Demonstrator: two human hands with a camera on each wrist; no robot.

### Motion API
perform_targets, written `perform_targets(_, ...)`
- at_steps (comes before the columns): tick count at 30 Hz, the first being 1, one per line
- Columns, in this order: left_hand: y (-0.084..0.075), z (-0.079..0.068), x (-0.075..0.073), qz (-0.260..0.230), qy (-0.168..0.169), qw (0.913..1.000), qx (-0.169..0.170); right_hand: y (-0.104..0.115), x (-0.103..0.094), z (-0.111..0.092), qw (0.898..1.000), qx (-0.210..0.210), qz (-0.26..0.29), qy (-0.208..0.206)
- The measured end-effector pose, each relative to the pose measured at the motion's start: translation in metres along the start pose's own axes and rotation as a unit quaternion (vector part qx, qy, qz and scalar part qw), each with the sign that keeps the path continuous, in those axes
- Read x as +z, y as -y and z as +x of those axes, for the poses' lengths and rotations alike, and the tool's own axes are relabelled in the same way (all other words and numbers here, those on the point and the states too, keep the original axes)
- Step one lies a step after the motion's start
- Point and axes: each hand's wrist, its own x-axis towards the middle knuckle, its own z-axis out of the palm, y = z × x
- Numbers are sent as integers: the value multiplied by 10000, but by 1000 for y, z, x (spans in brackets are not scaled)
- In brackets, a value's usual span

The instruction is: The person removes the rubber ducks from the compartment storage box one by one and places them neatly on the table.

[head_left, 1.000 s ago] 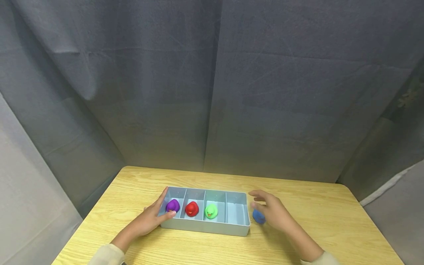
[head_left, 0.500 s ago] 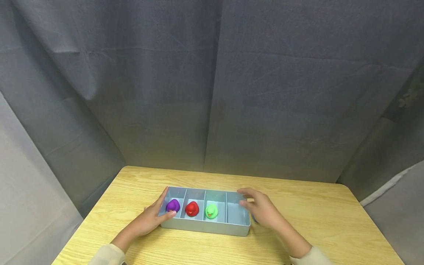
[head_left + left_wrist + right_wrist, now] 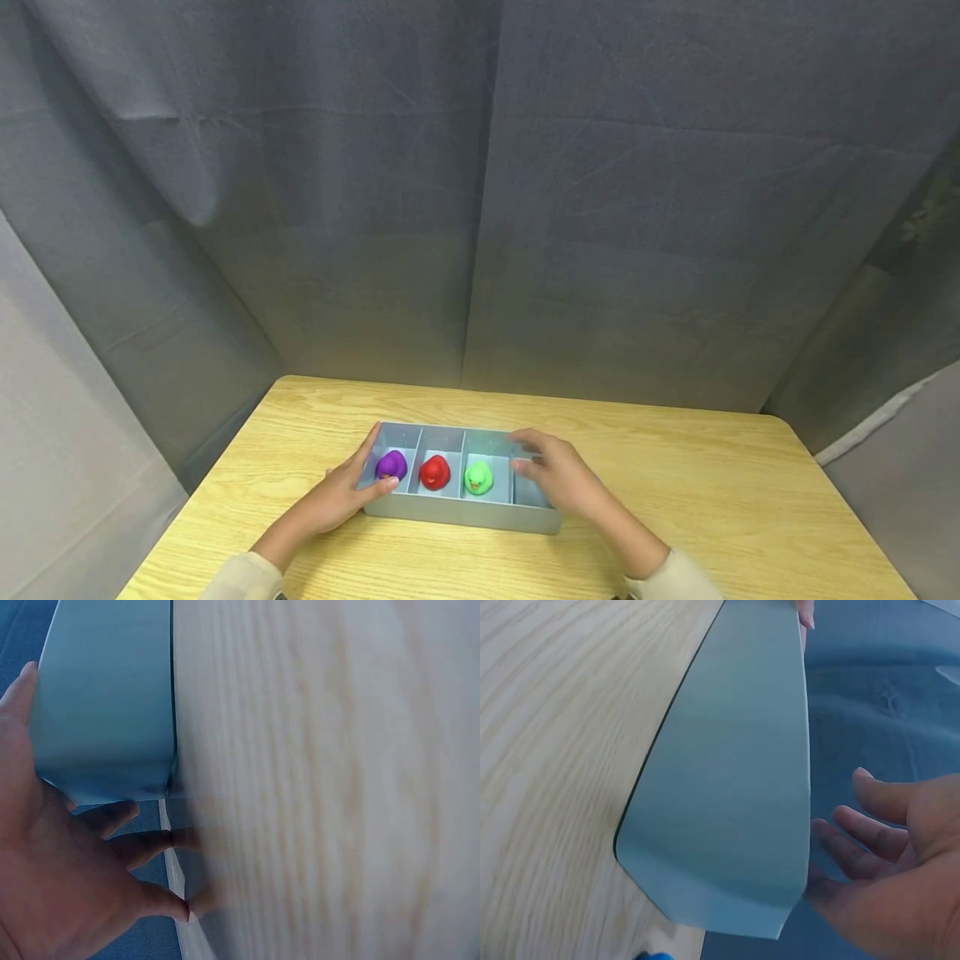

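Observation:
In the head view a grey-blue box [image 3: 461,510] with a row of compartments lies on the table. From left to right it holds a purple toy duck [image 3: 392,467], a red one and a green duck [image 3: 478,478]. My left hand [image 3: 341,500] spans the box's left end, thumb at the front rim, its fingers fairly straight. Over the rightmost compartment hovers my right hand [image 3: 558,475], fingers loosely bent and nothing between them. It partly hides that compartment. A bit of blue toy duck [image 3: 654,955] shows at the bottom of the right wrist view, beyond the box's right end.
The wooden table [image 3: 720,492] has rounded far corners. Behind it hangs a grey curtain [image 3: 480,250], with paler cloth [image 3: 67,417] at the left side. The red duck [image 3: 435,472] sits between two dividers.
My right hand has moved left, from beside the blue duck to over the rightmost compartment, and now almost wholly hides that duck in the head view. The left hand and box stay put.

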Motion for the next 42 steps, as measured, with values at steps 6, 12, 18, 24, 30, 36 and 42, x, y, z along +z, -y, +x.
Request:
perform_targets(6,-2,0,-1,11,-6,10000,31,1,9,3,9997,-139,-41,185)
perform_targets(12,-3,0,-1,5,-1,10000,36,0,17,6,9993,-132,-173,299)
perform_targets(18,-2,1,-1,45,-9,10000,49,-2,24,10,9990,-122,-313,285)
perform_targets(24,2,1,0,62,10,10000,40,-5,33,12,9982,-210,-457,336)
perform_targets(30,0,1,0,43,22,10000,33,-8,42,15,9976,-159,-570,372)
perform_targets(36,-2,0,-1,73,4,10000,19,-9,48,16,9966,-76,-710,407)
perform_targets(42,-1,1,-1,60,20,10000,26,-8,52,18,9944,80,-1003,334)
